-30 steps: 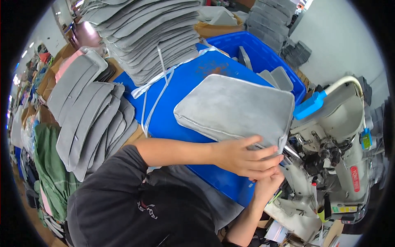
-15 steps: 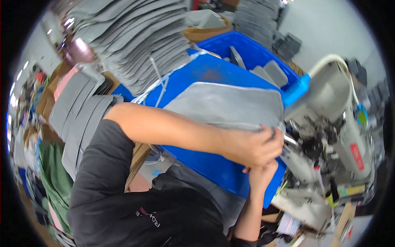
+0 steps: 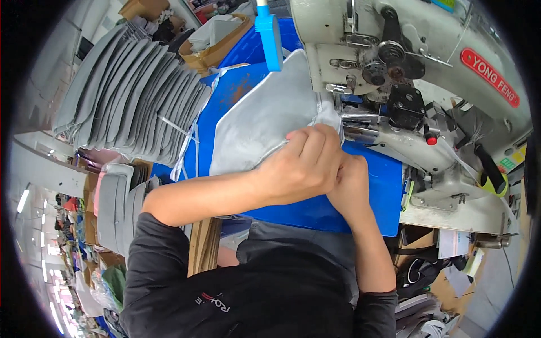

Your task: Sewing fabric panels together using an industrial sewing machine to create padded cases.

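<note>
A light grey fabric panel (image 3: pixel 262 115) with a raised seam along its edge lies on a blue work surface (image 3: pixel 372 209). Its right edge reaches the needle area of a sewing machine (image 3: pixel 321 48). My left hand (image 3: pixel 309 160) is closed on the panel's near right edge, fingers curled over the cloth. Pressed against it from the right is my right hand (image 3: pixel 350 183), also closed. The left hand hides its fingertips, so what they grip does not show.
At the left stands a tall stack of grey panels (image 3: pixel 127 98), with more grey pieces (image 3: pixel 114 197) below it. Behind lie a cardboard box (image 3: pixel 217 48) of grey pieces and a blue bin (image 3: pixel 242 50). A blue hanging fitting (image 3: pixel 269 42) dangles over the panel's far edge.
My view has turned, and the sewing machine now fills the upper right. The panel has swung round, its right edge now beside the machine's needle area. Both hands remain together at its edge.
</note>
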The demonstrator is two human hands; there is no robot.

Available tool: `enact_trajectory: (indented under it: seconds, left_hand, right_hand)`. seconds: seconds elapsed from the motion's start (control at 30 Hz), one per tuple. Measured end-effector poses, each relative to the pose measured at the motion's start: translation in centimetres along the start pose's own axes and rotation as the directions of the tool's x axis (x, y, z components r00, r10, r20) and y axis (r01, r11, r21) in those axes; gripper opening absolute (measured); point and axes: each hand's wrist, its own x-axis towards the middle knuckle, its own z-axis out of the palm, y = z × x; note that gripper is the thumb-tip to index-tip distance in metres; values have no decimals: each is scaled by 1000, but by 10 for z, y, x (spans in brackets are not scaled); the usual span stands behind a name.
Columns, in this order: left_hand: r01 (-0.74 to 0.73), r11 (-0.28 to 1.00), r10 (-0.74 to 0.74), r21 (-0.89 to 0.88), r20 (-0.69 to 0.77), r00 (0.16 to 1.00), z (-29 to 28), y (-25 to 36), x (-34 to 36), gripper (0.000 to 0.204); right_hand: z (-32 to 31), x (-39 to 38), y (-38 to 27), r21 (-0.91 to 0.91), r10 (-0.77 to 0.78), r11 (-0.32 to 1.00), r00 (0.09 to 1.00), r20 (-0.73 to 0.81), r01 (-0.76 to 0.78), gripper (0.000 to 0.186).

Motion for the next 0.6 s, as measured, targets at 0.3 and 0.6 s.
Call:
enact_trajectory:
  seconds: [0.3,0.6]
  left_hand:
    - [208,967,-188,-147,135,973,13,8,12,30]
    - [238,951,-261,-198,-102,960,14,-1,-19,34]
  right_hand:
    - [2,20,12,-29,-38,999,999,1,38,11]
    - [6,20,-8,-325,115,940,993,29,-99,20]
